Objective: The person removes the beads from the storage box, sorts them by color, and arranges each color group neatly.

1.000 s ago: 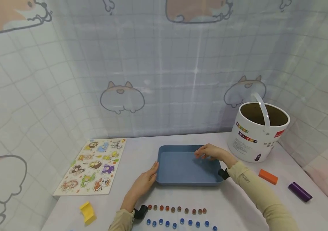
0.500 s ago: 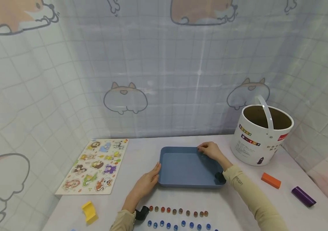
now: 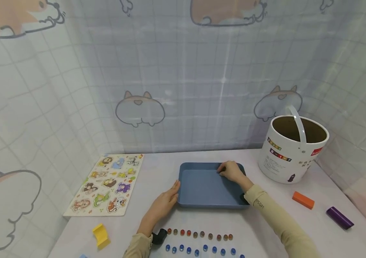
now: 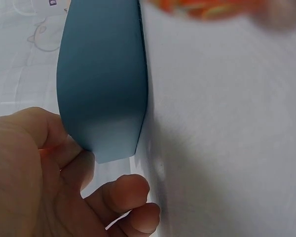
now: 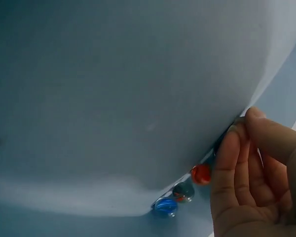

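My left hand (image 3: 163, 204) holds the left rim of the blue tray (image 3: 199, 206). In the left wrist view its fingers (image 4: 78, 170) bend against the tray's corner (image 4: 101, 84), while the other fingertips hang free. Inside the tray's far right part is my right hand (image 3: 232, 171). In the right wrist view, its thumb and forefinger (image 5: 229, 153) pinch a small dark marble (image 5: 240, 120), mostly covered by the fingertips. Along the tray wall sit a blue marble (image 5: 166, 207), a dark one with orange streaks (image 5: 183, 191) and a red marble (image 5: 201, 174).
Rows of reddish-brown marbles (image 3: 195, 234) and blue marbles (image 3: 197, 252) lie before the tray. An animal puzzle board (image 3: 105, 182) and yellow block (image 3: 101, 236) are left. A white bucket (image 3: 279, 150), orange block (image 3: 303, 200) and purple block (image 3: 339, 218) stand or lie right.
My right hand has gone from above the tray's right half to its far edge, then slightly back toward me. My left hand stays on the left rim. The head view has shifted slightly.
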`<act>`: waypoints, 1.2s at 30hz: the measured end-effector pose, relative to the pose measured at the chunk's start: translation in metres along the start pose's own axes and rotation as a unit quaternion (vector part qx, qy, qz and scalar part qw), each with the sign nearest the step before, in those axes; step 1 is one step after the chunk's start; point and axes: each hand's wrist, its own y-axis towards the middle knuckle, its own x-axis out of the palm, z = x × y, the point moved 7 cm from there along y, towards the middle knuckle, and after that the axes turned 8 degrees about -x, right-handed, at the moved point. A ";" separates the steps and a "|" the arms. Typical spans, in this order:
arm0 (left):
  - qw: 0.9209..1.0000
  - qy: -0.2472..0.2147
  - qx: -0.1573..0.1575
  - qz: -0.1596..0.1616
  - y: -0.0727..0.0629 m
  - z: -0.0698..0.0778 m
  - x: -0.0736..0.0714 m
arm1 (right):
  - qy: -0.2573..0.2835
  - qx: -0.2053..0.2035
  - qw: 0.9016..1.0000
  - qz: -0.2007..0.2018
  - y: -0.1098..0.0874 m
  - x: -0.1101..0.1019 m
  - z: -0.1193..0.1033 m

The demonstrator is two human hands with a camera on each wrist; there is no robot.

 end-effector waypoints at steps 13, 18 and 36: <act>1.000 0.007 -0.009 -0.006 0.000 0.000 -0.001 | 0.200 0.034 0.979 0.001 -0.019 -0.053 -0.017; 1.000 0.005 -0.010 -0.007 -0.001 -0.001 -0.001 | 0.218 0.051 0.975 -0.010 -0.041 -0.066 -0.018; 1.000 -0.010 -0.006 -0.001 0.000 -0.003 -0.002 | 0.450 0.079 0.879 -0.134 -0.178 -0.011 -0.040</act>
